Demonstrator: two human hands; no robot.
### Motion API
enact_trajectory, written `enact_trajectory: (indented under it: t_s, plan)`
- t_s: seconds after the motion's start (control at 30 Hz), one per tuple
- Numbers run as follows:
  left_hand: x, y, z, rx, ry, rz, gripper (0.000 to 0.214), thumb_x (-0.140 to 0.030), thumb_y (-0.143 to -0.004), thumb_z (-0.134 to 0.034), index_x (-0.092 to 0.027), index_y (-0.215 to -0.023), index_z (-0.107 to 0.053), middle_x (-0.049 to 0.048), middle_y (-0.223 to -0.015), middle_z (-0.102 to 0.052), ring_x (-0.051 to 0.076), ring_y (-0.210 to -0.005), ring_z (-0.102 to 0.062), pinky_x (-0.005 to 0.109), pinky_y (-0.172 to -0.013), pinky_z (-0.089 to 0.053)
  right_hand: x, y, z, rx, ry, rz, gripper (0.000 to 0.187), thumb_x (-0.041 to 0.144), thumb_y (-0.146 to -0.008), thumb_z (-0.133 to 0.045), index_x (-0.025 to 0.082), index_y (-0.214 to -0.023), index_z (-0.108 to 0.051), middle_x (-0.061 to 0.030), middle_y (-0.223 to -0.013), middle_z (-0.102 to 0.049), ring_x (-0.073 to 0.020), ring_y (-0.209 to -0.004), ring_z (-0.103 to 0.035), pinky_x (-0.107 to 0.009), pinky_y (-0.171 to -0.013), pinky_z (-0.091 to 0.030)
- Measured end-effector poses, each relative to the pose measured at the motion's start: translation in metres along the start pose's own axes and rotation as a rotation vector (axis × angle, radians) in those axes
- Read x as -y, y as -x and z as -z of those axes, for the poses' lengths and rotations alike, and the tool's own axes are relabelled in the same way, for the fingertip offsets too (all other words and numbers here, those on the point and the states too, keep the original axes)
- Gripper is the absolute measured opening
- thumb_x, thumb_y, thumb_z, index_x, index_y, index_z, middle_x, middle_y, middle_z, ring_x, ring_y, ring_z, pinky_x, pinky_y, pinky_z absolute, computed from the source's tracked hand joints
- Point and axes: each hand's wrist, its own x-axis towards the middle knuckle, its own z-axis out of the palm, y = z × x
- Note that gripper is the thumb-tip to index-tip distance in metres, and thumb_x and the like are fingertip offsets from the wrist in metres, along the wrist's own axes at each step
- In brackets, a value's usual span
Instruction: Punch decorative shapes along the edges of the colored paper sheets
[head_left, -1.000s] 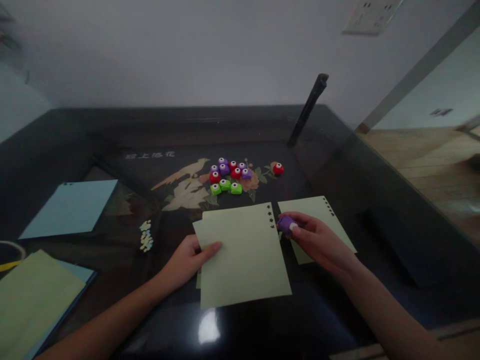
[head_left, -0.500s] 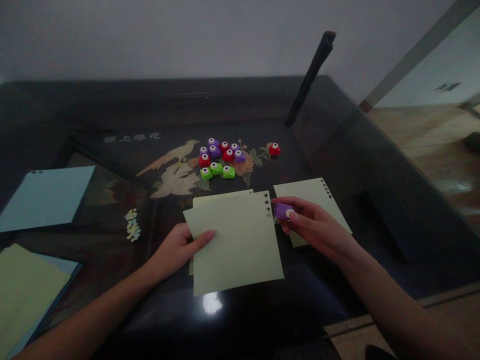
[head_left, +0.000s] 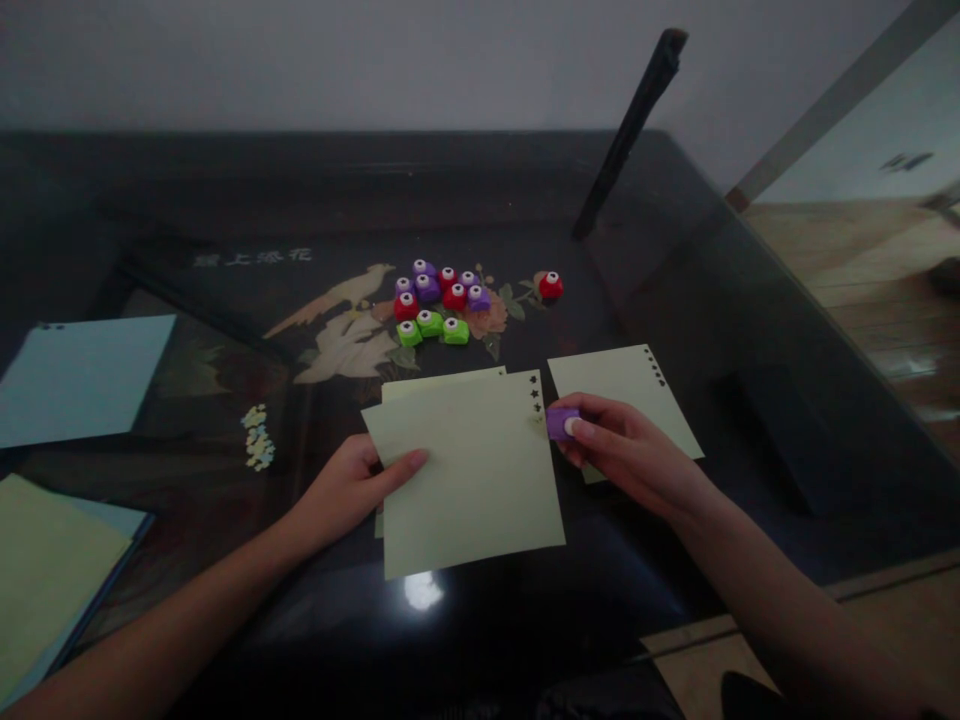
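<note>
My left hand (head_left: 367,476) grips the left side of a pale yellow-green sheet of paper (head_left: 472,490), thumb on top and fingers hidden beneath. A row of small punched shapes runs down the sheet's upper right edge. Between the thumb and fingers of my right hand (head_left: 622,445) is a purple craft punch (head_left: 559,423) with a white button, held at that edge just below the holes. Whether the paper sits in the punch's slot I cannot tell. Another pale sheet (head_left: 607,372) with holes along its right edge lies partly under my right hand.
Several red, purple and green craft punches (head_left: 429,322) are grouped at mid-table, with one red punch (head_left: 551,285) apart. Paper cutouts (head_left: 259,440), a blue sheet (head_left: 90,370) and a paper stack (head_left: 52,580) lie left. A dark stick-like object (head_left: 630,135) rises at the back right.
The purple punch has turned and moved slightly left, closer against the sheet's edge. My left hand keeps its hold on the paper. The whole view has shifted a little.
</note>
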Motion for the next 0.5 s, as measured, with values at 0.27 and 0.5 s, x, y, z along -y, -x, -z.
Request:
enact_trajectory:
  t_s: [0.27, 0.5]
  plan:
    - [0.0048, -0.0013, 0.0020, -0.002, -0.027, -0.036, 0.028, -0.039, -0.082, -0.058, -0.014, -0.086, -0.070, 0.0078, -0.086, -0.076, 0.021, -0.075, -0.070, 0.029, -0.065, -0.058, -0.0027, 0.0007, 0.0001, 0.002, 0.146, 0.011, 0.027, 0.037, -0.073, -0.072, 0.019, -0.093, -0.065, 0.0001, -0.075, -0.058, -0.0095, -0.061, -0.048, -0.023, -0.055, -0.039]
    - [0.0025, -0.0017, 0.0004, 0.010, -0.025, -0.033, 0.026, -0.038, -0.081, -0.058, -0.015, -0.085, -0.070, 0.0073, -0.083, -0.076, 0.021, -0.073, -0.071, 0.029, -0.064, -0.058, -0.0052, 0.0009, -0.0009, 0.022, 0.303, 0.052, 0.025, 0.038, -0.075, -0.070, 0.020, -0.093, -0.064, -0.0006, -0.084, -0.060, -0.0108, -0.068, -0.053, -0.024, -0.061, -0.042]
